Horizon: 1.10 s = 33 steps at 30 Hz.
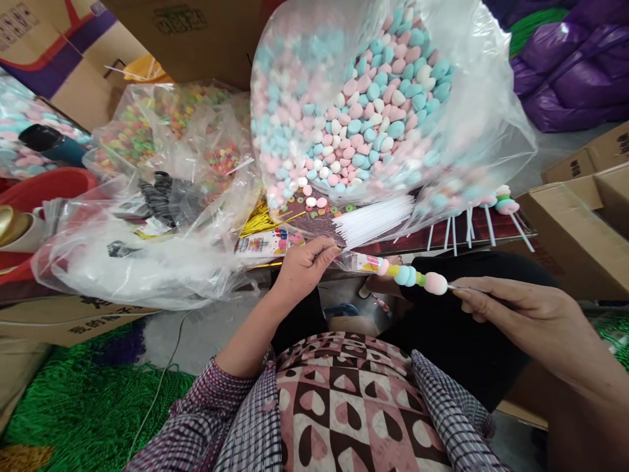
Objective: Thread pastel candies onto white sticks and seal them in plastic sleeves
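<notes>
My right hand [525,321] pinches the thin stick of a candy skewer [407,275], which lies nearly level above my lap. Threaded on it are a pink marshmallow, a green ring, pale blue pieces and a yellow part. The skewer's far end is in a clear wrapper [364,262] with a printed patch. At the wrapper's end, my left hand [305,265] is closed, thumb against fingers. Just beyond, a fan of white sticks [376,221] lies on the table edge. Several finished-looking skewers [506,202] rest at the right, their sticks jutting over the edge.
A big clear bag of pink, blue and white marshmallows [363,124] fills the table's back. Leftward are bagged gummy rings [147,124], gold ties [268,219], crumpled clear plastic [147,262] and a red basin [63,187]. An open carton [580,223] stands right; green tinsel [88,400] covers the floor.
</notes>
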Each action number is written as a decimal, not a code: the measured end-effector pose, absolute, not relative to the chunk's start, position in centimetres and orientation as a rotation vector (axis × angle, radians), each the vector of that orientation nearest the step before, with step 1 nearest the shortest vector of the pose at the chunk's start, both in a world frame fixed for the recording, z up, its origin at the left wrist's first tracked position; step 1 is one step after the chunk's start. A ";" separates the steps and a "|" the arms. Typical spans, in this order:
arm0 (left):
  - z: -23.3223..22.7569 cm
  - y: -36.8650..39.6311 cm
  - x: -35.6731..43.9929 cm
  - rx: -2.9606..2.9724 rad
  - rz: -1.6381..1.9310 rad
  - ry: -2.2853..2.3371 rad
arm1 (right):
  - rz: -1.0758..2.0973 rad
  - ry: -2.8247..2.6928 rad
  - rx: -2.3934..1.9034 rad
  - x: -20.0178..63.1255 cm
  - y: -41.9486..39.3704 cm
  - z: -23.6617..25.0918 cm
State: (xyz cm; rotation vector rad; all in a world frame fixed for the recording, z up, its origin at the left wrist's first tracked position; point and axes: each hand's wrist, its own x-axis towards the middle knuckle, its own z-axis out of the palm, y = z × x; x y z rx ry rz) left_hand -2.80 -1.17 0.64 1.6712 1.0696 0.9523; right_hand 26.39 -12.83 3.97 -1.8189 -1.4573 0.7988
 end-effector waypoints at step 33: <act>0.8 -0.8 -4.0 1.873 0.951 0.995 | 1.627 -1.127 -1.669 26.3 -13.7 1.7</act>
